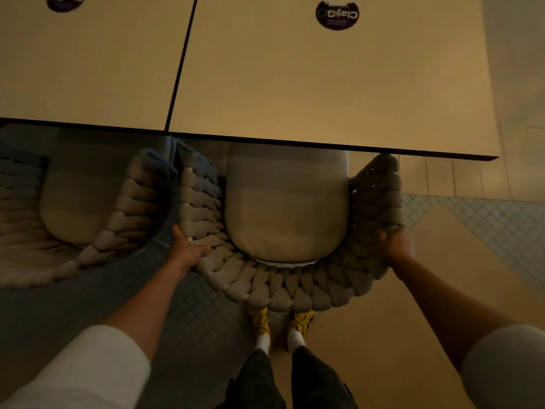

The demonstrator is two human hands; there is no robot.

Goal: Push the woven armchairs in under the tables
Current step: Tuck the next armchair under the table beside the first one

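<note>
Both hands wrapped on chair (283, 278) back rim: left hand (187, 249) on left curve, right hand (393, 245) on right. Chair dead ahead, seat front already under table (324, 93) edge. Push goes straight forward, hands about equally near. Second chair (88, 202) alongside, left.

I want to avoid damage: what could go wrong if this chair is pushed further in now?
The armchair's woven arm tips sit right at the table edge; they may catch on it. Its left arm nearly touches the neighbouring armchair, so the left hand could get pinched between them.
</note>
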